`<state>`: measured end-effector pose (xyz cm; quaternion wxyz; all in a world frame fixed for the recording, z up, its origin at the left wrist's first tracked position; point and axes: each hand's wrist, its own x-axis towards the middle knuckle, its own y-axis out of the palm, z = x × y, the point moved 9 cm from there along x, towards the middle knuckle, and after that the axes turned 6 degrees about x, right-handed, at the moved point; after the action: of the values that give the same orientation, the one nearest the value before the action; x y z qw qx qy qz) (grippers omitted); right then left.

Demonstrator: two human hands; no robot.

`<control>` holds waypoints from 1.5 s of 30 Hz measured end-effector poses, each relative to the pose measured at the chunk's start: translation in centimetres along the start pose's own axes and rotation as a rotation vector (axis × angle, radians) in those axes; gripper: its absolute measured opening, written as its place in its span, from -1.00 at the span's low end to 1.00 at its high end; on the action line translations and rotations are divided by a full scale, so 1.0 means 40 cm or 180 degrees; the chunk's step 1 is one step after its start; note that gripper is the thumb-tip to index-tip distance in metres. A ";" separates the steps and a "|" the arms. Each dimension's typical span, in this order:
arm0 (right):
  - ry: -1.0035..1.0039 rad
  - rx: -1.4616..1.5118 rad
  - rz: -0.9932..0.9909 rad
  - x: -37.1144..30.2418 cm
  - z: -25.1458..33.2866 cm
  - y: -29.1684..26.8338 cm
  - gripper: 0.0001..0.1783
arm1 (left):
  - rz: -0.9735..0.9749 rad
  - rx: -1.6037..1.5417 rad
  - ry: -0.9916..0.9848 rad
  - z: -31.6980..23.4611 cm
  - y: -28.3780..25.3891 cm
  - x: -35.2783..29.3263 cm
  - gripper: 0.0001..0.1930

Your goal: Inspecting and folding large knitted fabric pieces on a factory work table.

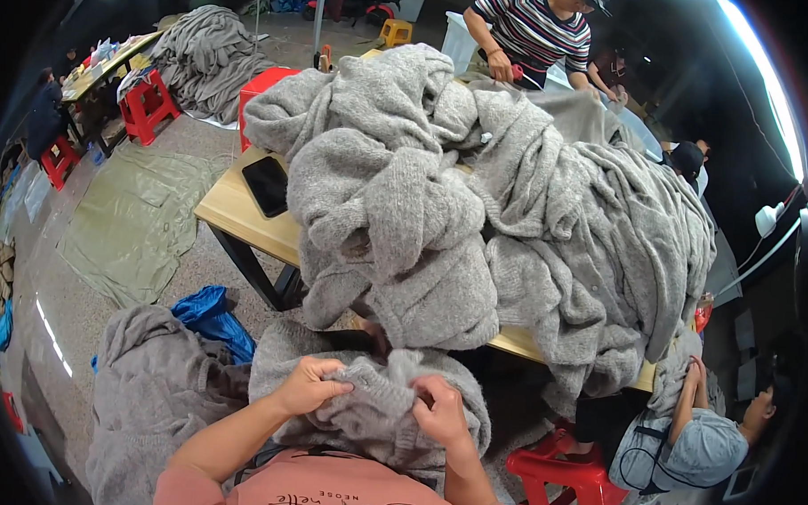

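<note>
A grey knitted garment (372, 398) lies bunched across my lap, close to the table's near edge. My left hand (310, 385) pinches a ribbed fold of it between thumb and fingers. On the other side of that fold, my right hand (440, 411) is closed on the same knit, its fingers curled in. The fabric between the two hands is raised and slightly blurred. Just beyond them, a tall heap of grey knitwear (415, 204) covers most of the wooden table (232, 209) and hangs over its edge.
A black phone (266, 186) lies on the table's left corner. More grey knitwear (154, 404) and a blue plastic bag (210, 321) are at my left. A red stool (565, 476) stands at right, near a seated person (682, 445). Another person (541, 30) stands across the table.
</note>
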<state>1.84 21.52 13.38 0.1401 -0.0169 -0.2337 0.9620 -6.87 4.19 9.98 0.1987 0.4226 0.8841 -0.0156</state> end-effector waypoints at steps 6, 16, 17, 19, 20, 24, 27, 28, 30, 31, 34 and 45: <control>-0.0812 0.0851 0.0098 0.031 0.148 0.059 -0.79 | -0.0071 -0.0032 0.0232 -0.057 0.055 -0.033 -0.88; -0.0120 0.1413 0.0337 -0.001 0.073 0.180 -0.96 | -0.0379 0.0703 0.0278 -0.007 0.048 -0.074 -0.93; -0.0097 0.1405 0.0317 0.007 0.077 0.177 -0.96 | -0.0350 0.0696 0.0268 -0.006 0.047 -0.067 -0.93; -0.0446 0.1222 0.0300 0.015 0.113 0.161 -0.95 | -0.0507 0.0649 0.0697 -0.042 0.035 -0.053 -0.91; -0.0390 0.1057 0.0513 0.016 0.106 0.172 -0.91 | -0.0424 0.0097 -0.0021 -0.007 0.034 -0.052 -0.88; -0.0896 0.0615 -0.0530 0.004 0.141 0.039 -0.87 | -0.1079 -0.0090 0.0275 -0.041 -0.041 -0.065 -0.88; -0.0425 0.0497 -0.1292 -0.030 0.042 -0.091 -0.89 | -0.1988 -0.0848 0.1023 -0.124 -0.213 -0.126 -0.76; -0.0080 0.0672 -0.1477 -0.050 -0.014 -0.122 -0.90 | -0.2202 -0.0971 0.1156 -0.172 -0.257 -0.154 -0.77; 0.0142 0.0587 -0.1428 -0.072 -0.087 -0.127 -0.92 | -0.2807 -0.1073 0.1525 -0.218 -0.361 -0.235 -0.75; 0.0343 0.0512 -0.1353 -0.076 -0.111 -0.119 -0.93 | -0.2852 -0.1016 0.1749 -0.235 -0.408 -0.279 -0.75; -0.0155 0.0181 -0.1171 -0.073 -0.026 -0.065 -0.94 | -0.3519 -0.1014 0.2009 -0.232 -0.550 -0.436 -0.79; -0.0475 -0.0488 0.1299 -0.140 -0.149 0.327 -0.23 | -0.3638 -0.1498 0.1791 -0.150 -0.534 -0.417 -0.62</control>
<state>4.37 11.48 1.95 -0.0767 -0.0032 -0.3076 0.9484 -15.61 -20.72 18.56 0.0084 -0.1776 0.9665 0.1851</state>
